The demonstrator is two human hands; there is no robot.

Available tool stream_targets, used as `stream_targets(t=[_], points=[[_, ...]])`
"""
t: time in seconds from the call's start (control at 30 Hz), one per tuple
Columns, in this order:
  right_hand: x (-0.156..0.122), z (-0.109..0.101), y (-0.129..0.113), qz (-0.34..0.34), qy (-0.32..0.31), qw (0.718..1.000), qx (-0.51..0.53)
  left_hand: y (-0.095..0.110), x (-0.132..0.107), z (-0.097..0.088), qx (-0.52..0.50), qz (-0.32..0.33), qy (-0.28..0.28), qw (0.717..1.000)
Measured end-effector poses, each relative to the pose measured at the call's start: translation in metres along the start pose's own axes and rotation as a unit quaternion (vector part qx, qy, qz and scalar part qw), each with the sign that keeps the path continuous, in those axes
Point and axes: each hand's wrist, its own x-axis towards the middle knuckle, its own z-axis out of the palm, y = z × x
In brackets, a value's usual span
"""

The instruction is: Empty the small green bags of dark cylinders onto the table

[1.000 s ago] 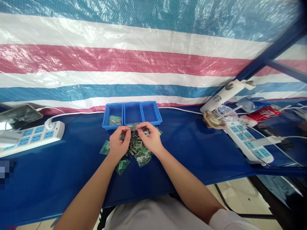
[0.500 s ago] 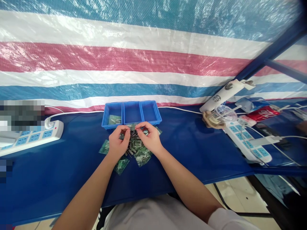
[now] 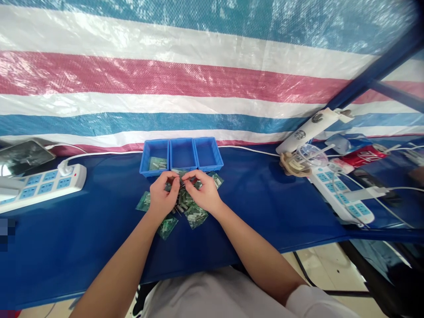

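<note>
The bench (image 3: 99, 229) is covered in blue cloth, and its front edge runs under the person's forearms; a striped tarp (image 3: 198, 79) closes off the back edge; a blue tray (image 3: 170, 153) with three compartments stands near that back edge, and only the left compartment shows small bags inside; just in front of the tray lies a pile of green bags (image 3: 195, 215), roughly midway across the bench; bare cloth lies open on both sides of the pile, out to a white power strip (image 3: 43, 183) on the left and a second power strip (image 3: 341, 194) among cables and clutter on the right; the left hand (image 3: 161, 198) and right hand (image 3: 204, 193) hover over the pile with fingertips meeting just short of the tray's front rim; each grip is pinched closed on a small part (image 3: 181, 177) held between the two hands, too small to identify; compared with half a second ago, the hands sit in much the same spot over the pile, with the fingertips drawn a little closer together, and the tray and bags lie as they did; a red packet (image 3: 364, 157) at the far right carries white writing, too blurred to read; no other label can be read.
</note>
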Motion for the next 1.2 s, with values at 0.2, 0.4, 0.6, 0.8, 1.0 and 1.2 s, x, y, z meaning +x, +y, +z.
stream_targets(t=[0.2,0.4,0.6,0.8,1.0,1.2], points=[[-0.0005,0.0007,0.0006,-0.005,0.000,1.000,-0.004,-0.0010,-0.0002,0.0006,-0.003,0.004,0.004,1.000],[-0.0003,-0.0002,0.0004,-0.013,-0.001,1.000,-0.002,-0.0006,0.0004,0.0012,-0.007,0.007,0.005,1.000],[-0.0001,-0.0009,-0.0003,-0.014,-0.006,1.000,-0.007,-0.0015,0.0004,0.0015,-0.010,0.008,0.004,1.000],[-0.0006,-0.0008,0.0002,-0.018,-0.008,1.000,-0.008,-0.0001,0.0011,0.0007,-0.007,0.016,0.004,1.000],[-0.0011,0.0001,0.0013,-0.022,-0.012,1.000,-0.005,-0.0001,0.0011,0.0011,-0.003,0.017,0.004,1.000],[-0.0010,0.0004,0.0016,-0.028,-0.014,0.999,-0.008,-0.0010,0.0008,0.0011,-0.008,0.022,0.006,1.000]])
